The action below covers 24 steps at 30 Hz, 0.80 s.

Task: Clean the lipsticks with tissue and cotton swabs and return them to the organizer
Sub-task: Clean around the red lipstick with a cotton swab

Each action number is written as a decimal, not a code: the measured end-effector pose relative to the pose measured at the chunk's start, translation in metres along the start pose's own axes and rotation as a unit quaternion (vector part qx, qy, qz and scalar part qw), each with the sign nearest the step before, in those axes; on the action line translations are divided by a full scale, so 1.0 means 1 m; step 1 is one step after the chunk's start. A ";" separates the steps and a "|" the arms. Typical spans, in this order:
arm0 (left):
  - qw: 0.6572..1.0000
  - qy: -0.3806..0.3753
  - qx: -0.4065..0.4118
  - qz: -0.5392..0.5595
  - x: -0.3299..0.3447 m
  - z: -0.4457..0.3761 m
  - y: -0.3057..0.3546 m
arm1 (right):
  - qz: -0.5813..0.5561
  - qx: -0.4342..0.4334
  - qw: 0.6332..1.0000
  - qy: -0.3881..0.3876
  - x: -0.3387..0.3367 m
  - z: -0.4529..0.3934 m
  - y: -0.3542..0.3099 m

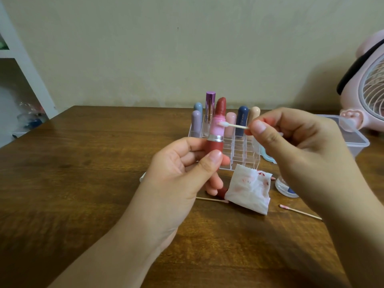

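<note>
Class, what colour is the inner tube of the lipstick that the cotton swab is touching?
Pink, above a silver band and dark red base; the lipstick shows best in the head view.

home; wooden table; pink fan

The lipstick has a dark red base, a silver band, a pink sleeve and a dark red tip. Behind it, the clear organizer holds tubes in lilac, grey-blue, shiny purple, pale pink, navy and beige. In front of the organizer lies a white tissue blotched with red and pink smears. The table is brown wood grain. Right of the organizer stands a pink fan.
</note>
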<state>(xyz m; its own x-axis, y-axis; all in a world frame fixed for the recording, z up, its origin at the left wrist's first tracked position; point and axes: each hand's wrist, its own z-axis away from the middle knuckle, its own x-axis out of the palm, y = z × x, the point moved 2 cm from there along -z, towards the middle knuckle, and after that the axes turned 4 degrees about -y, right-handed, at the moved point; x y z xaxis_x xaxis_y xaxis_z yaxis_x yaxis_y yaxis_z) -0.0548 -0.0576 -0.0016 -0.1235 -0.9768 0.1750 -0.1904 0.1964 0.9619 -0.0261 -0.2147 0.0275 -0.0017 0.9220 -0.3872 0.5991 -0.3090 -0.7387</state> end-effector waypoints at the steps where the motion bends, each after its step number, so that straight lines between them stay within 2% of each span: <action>1: 1.000 0.001 -0.001 -0.002 0.000 0.000 0.000 | 0.001 0.000 1.000 0.002 0.000 0.000 0.000; 6: 1.000 0.002 -0.004 -0.004 -0.002 0.000 -0.001 | 0.001 -0.009 0.999 -0.034 0.003 0.000 -0.001; 10: 1.000 0.005 0.006 -0.020 -0.002 0.000 -0.002 | -0.005 -0.021 1.000 0.010 0.001 0.000 -0.001; 13: 0.999 0.026 0.015 -0.037 -0.003 -0.001 -0.003 | 0.025 -0.040 0.999 -0.011 0.003 0.001 -0.002; 15: 0.996 0.046 0.031 -0.064 -0.004 -0.001 -0.003 | 0.048 -0.052 0.997 -0.018 0.005 0.003 -0.002; 19: 0.983 0.089 0.079 -0.143 -0.003 0.001 -0.004 | 0.065 -0.066 0.995 0.021 0.005 0.003 -0.002; 24: 0.953 0.147 0.129 -0.232 -0.003 0.004 -0.001 | 0.087 -0.083 0.993 0.000 0.009 0.006 -0.004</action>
<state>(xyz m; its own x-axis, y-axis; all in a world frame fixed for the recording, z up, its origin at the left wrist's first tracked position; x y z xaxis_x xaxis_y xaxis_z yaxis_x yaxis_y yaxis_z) -0.0588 -0.0548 -0.0036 0.3038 -0.9378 -0.1682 -0.3949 -0.2847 0.8735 -0.0334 -0.2061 0.0240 0.1131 0.8583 -0.5006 0.7134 -0.4208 -0.5603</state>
